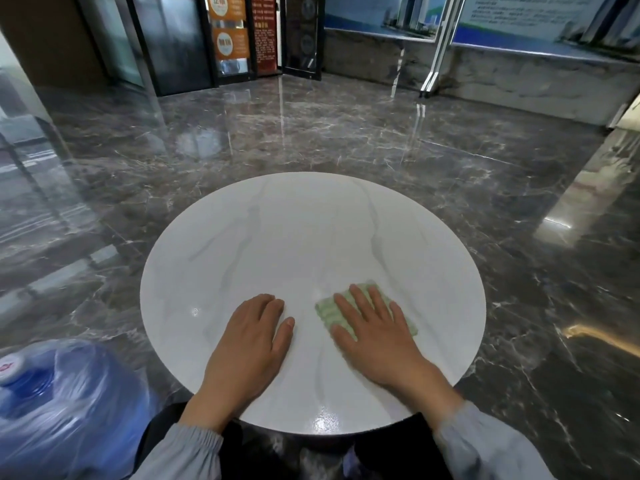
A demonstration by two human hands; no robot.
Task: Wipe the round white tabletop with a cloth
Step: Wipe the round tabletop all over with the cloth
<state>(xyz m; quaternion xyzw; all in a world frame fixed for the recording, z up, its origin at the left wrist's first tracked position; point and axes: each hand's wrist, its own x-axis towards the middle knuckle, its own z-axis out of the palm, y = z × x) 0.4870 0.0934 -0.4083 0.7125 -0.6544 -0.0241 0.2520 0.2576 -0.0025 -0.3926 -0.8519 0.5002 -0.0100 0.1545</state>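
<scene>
The round white tabletop [294, 237] with faint grey veins fills the middle of the view. A small folded light-green cloth [329, 311] lies on its near right part. My right hand [375, 336] presses flat on the cloth with straight, spread fingers, covering most of it. My left hand [251, 341] rests flat on the bare tabletop just left of the cloth, fingers together, touching nothing else.
A large blue water jug [59, 407] wrapped in plastic stands at the near left beside the table. Glossy dark marble floor [346, 140] surrounds the table. Glass doors [180, 39] and posters stand at the back.
</scene>
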